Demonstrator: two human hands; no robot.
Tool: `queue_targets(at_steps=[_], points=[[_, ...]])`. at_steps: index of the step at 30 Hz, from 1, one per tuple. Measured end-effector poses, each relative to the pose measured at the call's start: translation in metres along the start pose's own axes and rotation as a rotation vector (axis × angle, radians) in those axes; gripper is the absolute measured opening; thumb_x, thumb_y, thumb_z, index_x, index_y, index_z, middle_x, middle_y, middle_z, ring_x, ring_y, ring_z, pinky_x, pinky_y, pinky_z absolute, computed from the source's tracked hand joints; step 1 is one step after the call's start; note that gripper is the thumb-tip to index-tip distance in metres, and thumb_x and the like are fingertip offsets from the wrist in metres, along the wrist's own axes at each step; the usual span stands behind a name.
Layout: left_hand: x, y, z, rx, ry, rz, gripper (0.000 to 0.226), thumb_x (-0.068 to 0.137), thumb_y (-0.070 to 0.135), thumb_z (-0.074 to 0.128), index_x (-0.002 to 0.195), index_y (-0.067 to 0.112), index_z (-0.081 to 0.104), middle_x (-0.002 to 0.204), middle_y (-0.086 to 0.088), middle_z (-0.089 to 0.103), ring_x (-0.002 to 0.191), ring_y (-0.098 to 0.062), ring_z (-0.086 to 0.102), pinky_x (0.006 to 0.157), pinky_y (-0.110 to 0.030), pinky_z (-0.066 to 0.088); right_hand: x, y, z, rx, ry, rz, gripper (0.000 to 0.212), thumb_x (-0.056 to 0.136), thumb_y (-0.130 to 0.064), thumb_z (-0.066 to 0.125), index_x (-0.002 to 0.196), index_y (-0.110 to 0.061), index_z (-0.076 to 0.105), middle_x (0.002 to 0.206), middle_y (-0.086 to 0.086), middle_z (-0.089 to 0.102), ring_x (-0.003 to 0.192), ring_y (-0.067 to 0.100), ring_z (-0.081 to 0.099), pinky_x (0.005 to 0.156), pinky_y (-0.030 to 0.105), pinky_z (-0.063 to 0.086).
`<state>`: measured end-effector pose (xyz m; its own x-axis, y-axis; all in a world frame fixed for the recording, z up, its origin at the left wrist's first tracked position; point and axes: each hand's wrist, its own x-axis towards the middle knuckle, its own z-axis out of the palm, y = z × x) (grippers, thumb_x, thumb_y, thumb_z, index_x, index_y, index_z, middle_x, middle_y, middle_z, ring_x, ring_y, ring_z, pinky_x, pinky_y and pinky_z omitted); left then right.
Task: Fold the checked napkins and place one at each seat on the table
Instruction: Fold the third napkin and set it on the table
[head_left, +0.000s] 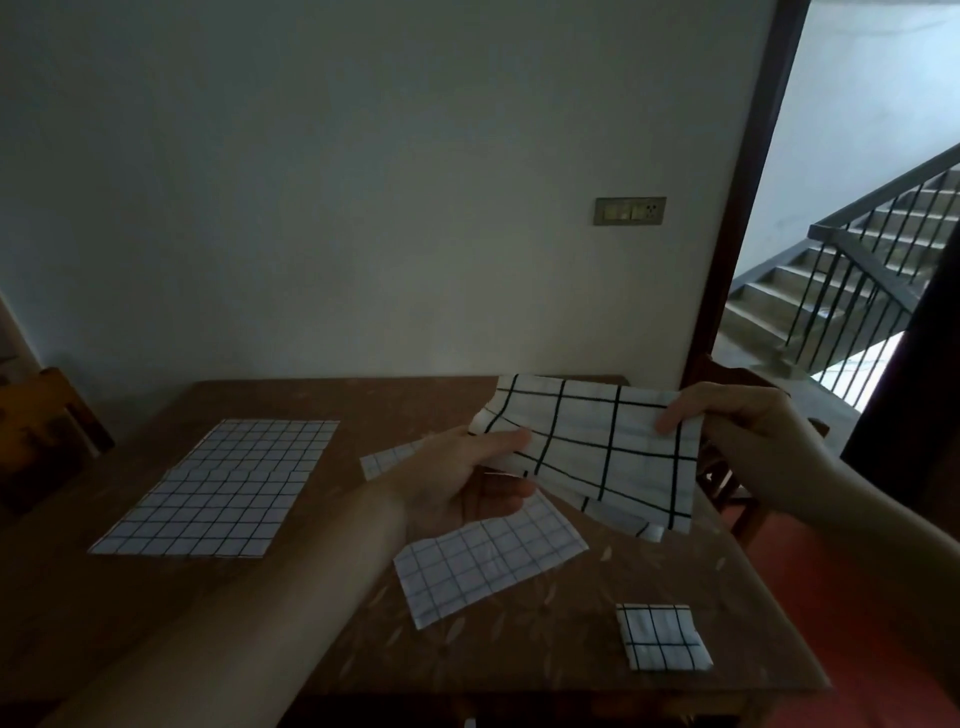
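Both my hands hold a white napkin with wide black checks (597, 447) in the air above the right half of the brown table (332, 410). My left hand (467, 483) pinches its left edge. My right hand (737, 431) pinches its upper right corner. The cloth hangs partly doubled at the bottom. A small folded napkin with the same wide checks (662, 642) lies near the table's front right corner. A fine-checked cloth (488, 564) lies flat under my left hand, with part of it (387, 460) showing beyond my wrist.
A large fine-checked placemat (223, 488) lies flat on the table's left half. A wooden chair (47, 436) stands at the left, another chair (727, 483) at the right. The back edge meets a white wall. An open doorway with stairs (831, 291) is at the right.
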<state>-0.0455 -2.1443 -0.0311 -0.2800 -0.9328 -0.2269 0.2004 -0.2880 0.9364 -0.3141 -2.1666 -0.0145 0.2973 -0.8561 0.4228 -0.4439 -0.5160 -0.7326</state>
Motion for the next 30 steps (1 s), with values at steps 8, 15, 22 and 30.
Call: queue_targets(at_steps=[8, 15, 22, 30], points=[[0.007, -0.004, -0.007, -0.089, -0.054, 0.057, 0.051, 0.074, 0.013, 0.071, 0.12, -0.005, 0.057, 0.084, -0.012, 0.056, 0.058, -0.012, 0.062, 0.051, -0.022, 0.053, -0.01, 0.003, 0.009, 0.082, 0.032, 0.058, 0.061, 0.086, 0.009, 0.06, 0.123, -0.039, 0.05, 0.097, -0.002, 0.071, 0.077, 0.018, 0.072, 0.063, 0.023, 0.059], [0.007, -0.003, -0.01, 0.043, 0.077, 0.171, 0.005, 0.087, 0.0, 0.063, 0.085, 0.004, 0.066, 0.064, -0.006, 0.058, 0.055, -0.011, 0.057, 0.052, -0.021, 0.052, -0.015, -0.002, 0.016, 0.118, 0.22, 0.086, 0.024, 0.086, 0.001, 0.063, 0.086, -0.023, 0.068, 0.064, -0.004, 0.072, 0.049, 0.012, 0.066, 0.046, 0.015, 0.05], [0.004, 0.0, -0.011, 0.187, 0.08, 0.233, 0.007, 0.089, -0.005, 0.059, 0.086, 0.001, 0.063, 0.072, -0.013, 0.055, 0.06, -0.017, 0.055, 0.056, -0.025, 0.048, -0.012, 0.001, -0.014, 0.43, -0.612, 0.195, 0.054, 0.083, -0.034, 0.069, 0.134, -0.028, 0.052, 0.128, 0.005, 0.063, 0.116, 0.027, 0.062, 0.087, 0.037, 0.055], [0.003, 0.001, -0.001, 0.276, -0.096, 0.216, 0.022, 0.085, 0.002, 0.064, 0.106, 0.005, 0.068, 0.107, -0.024, 0.069, 0.104, -0.041, 0.064, 0.092, -0.048, 0.054, -0.001, -0.025, 0.028, 0.249, -0.284, 0.301, 0.031, 0.09, -0.038, 0.057, 0.097, -0.011, 0.069, 0.086, 0.002, 0.076, 0.08, 0.02, 0.074, 0.069, 0.03, 0.06]])
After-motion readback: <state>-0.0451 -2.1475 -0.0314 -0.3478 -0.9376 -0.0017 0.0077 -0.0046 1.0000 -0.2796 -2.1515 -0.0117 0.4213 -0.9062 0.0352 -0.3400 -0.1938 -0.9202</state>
